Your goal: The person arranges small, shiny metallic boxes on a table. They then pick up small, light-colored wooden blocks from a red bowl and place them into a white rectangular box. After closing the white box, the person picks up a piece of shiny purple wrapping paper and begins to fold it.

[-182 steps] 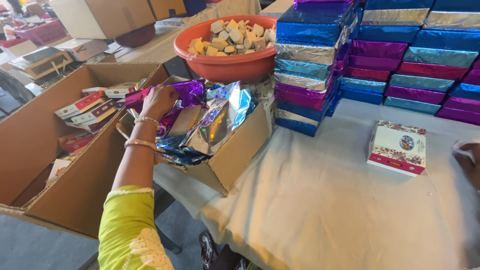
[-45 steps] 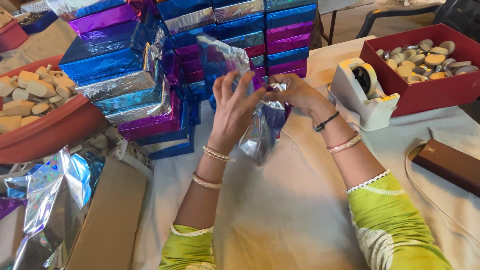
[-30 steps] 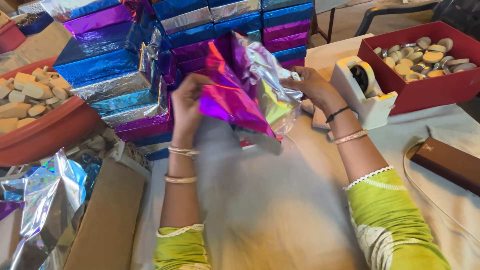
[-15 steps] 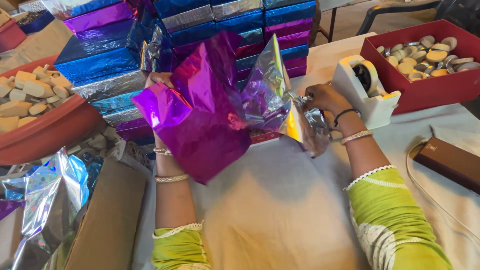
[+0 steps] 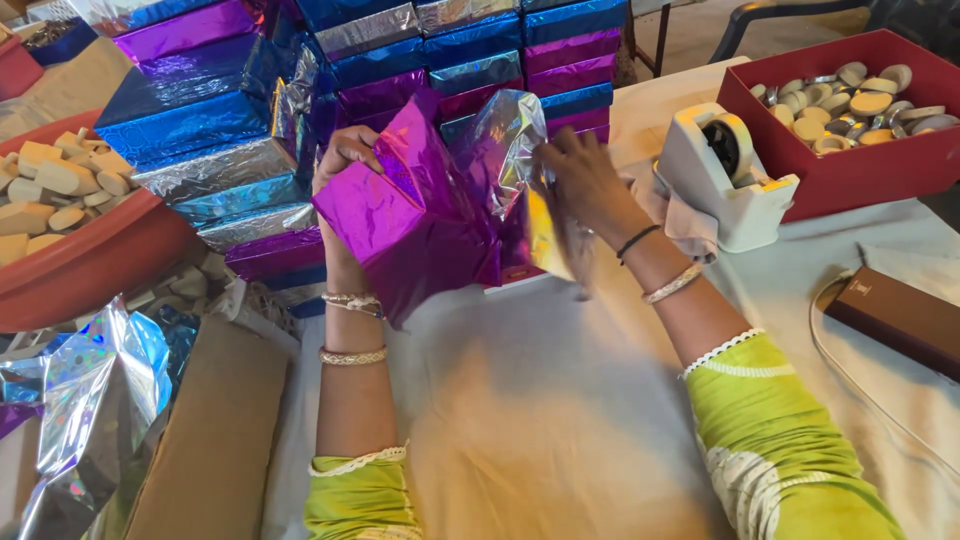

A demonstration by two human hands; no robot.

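A sheet of shiny purple wrapping foil (image 5: 410, 215) hangs above the white-clothed table (image 5: 540, 400), folded and crumpled, with its silver underside showing at the right. My left hand (image 5: 345, 160) grips the foil's upper left edge from behind. My right hand (image 5: 585, 185) holds the silver right edge. A box edge shows beneath the foil, mostly hidden by it.
A stack of blue, purple and silver wrapped boxes (image 5: 300, 110) stands behind. A white tape dispenser (image 5: 725, 175) and a red tray of round pieces (image 5: 860, 120) sit at right, a brown box (image 5: 900, 320) near the edge. An orange bowl (image 5: 80, 260) and a carton of foil (image 5: 120, 420) are left.
My hands have spread the purple foil wider and lowered it a little; the silver side has turned toward my right hand. Much earlier my left hand was in the carton of foil.
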